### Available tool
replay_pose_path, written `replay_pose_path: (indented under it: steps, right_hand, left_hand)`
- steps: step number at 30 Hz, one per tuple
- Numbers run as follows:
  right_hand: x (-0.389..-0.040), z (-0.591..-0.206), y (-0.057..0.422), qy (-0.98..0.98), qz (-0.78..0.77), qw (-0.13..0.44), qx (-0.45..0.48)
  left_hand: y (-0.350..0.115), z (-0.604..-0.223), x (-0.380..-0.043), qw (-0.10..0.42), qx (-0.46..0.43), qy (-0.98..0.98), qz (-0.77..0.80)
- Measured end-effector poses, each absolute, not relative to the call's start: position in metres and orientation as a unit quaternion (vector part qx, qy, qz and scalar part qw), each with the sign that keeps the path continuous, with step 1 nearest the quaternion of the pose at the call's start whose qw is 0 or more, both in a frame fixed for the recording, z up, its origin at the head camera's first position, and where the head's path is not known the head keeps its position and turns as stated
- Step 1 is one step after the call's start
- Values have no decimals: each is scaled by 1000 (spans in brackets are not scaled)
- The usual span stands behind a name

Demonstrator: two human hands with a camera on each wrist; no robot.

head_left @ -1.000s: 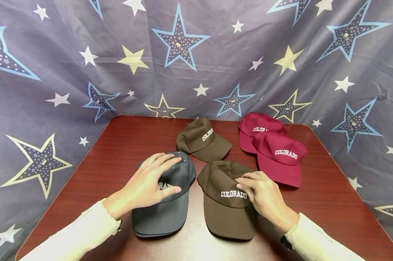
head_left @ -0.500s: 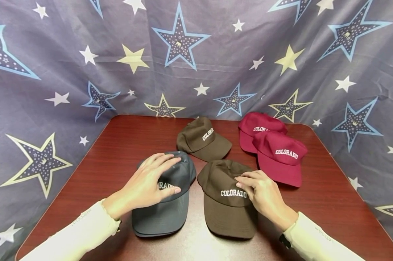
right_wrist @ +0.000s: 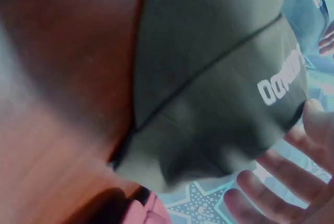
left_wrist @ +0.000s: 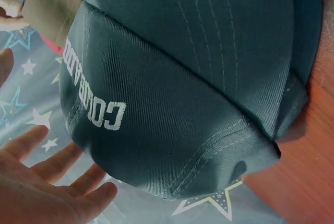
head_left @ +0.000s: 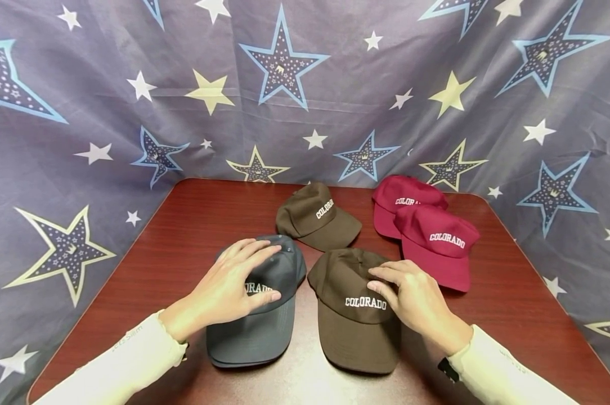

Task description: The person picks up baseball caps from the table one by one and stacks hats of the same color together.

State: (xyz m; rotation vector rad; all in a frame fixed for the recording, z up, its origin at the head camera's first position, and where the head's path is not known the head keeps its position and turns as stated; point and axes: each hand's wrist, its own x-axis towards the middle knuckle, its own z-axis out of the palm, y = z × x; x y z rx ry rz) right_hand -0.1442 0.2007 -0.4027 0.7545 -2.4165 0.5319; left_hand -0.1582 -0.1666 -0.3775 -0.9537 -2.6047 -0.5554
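Note:
A slate-blue baseball cap (head_left: 254,334) lies at the front left, brim toward me; a second brim edge shows under it in the left wrist view. My left hand (head_left: 226,284) is over its crown with spread fingers, partly covering the white COLORADO lettering. Beside it lies a brown baseball cap (head_left: 358,346), also brim forward. My right hand (head_left: 413,295) is at the right side of that crown, thumb and fingers parted. In the right wrist view the thumb (right_wrist: 318,122) is close to the brown crown; contact is hard to tell.
Another brown cap (head_left: 317,216) lies behind, its brim pointing right. Two crimson caps (head_left: 434,261) overlap at the back right of the red-brown table (head_left: 183,219). A grey star-patterned cloth (head_left: 335,84) hangs behind and at both sides.
The right hand's thumb and fingertips have parted and the hand has shifted slightly right on the brown cap. The left hand and the caps stay in place; the head view shifts slightly.

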Motion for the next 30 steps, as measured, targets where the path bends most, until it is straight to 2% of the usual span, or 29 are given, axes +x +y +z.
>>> replay_pose_path:
  steps: [11,30]
  right_hand:
    - [-170,-373,189,-903,196,269,270]
    - [-222,-346,168,-932,164,188,265]
  left_hand:
    - [-170,-376,-156,153,-325,-914,-189]
    - [-180,-376,-150,156,-318,-914,-199]
